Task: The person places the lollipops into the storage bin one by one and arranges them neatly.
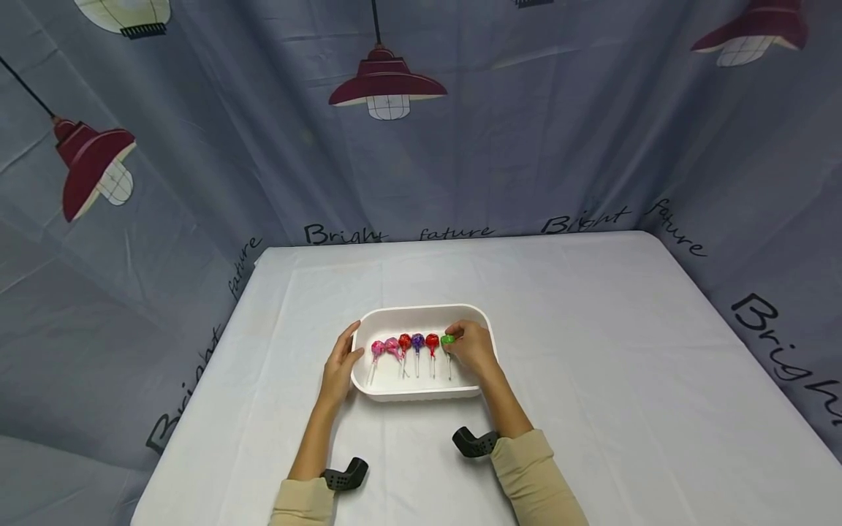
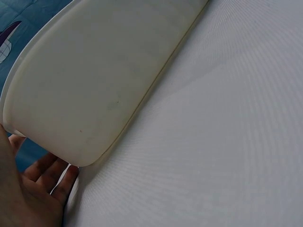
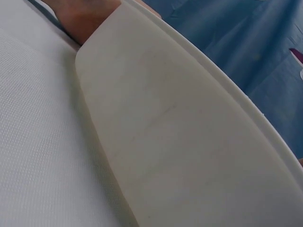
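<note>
A row of several wrapped lollipops lies in a white tray, sticks toward the person. From the left come a pink lollipop, another pink one, a red one, a purple one, a second red one and a green lollipop. My right hand reaches over the tray's right side and pinches the green one at its head. At the left end, my left hand holds the tray, thumb at the rim and fingers against the outer wall. The right wrist view hides the right fingertips behind the tray wall.
The tray stands on a white-covered table. Grey-blue curtain printed with lamps and lettering hangs behind and at both sides. Each wrist wears a black camera mount, the left mount and the right mount.
</note>
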### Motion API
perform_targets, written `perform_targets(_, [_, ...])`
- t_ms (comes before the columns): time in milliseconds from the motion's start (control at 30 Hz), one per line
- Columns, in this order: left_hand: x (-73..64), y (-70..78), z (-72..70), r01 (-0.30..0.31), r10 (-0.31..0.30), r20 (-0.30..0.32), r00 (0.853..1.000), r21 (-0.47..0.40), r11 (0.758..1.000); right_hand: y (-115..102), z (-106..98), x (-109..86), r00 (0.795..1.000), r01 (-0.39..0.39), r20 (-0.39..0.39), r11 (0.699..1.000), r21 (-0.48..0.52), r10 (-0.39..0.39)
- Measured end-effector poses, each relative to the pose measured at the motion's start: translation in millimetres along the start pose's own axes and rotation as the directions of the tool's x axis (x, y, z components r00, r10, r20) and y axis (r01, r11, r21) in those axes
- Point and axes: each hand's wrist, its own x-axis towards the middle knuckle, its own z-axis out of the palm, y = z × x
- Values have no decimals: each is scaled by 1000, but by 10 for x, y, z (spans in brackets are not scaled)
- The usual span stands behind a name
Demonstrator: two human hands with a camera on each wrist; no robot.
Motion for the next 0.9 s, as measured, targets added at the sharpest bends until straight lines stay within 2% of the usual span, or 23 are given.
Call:
perform_targets(167, [-5, 23, 7, 25, -24, -5, 1000, 23, 999, 3, 3, -6, 1000, -1, 5, 1000, 0, 1])
perform_targets(333, [4, 18, 14, 17, -17, -21, 1000, 18, 1000, -2, -1, -5, 1000, -2, 5, 1000, -5, 2])
perform_targets(533, [0, 0, 8, 17, -17, -6, 1000, 13, 1000, 12, 2, -8, 1000, 8, 2, 1000, -25, -8])
perform_targets(767, [73, -253, -34, 23, -23, -25, 999, -13, 1000, 8, 8, -17, 999, 35, -10, 998, -50, -36])
perform_targets(900, [85, -280, -28, 0, 0, -40, 999, 3, 1000, -10, 5, -12, 999, 34, -18, 998, -60, -35])
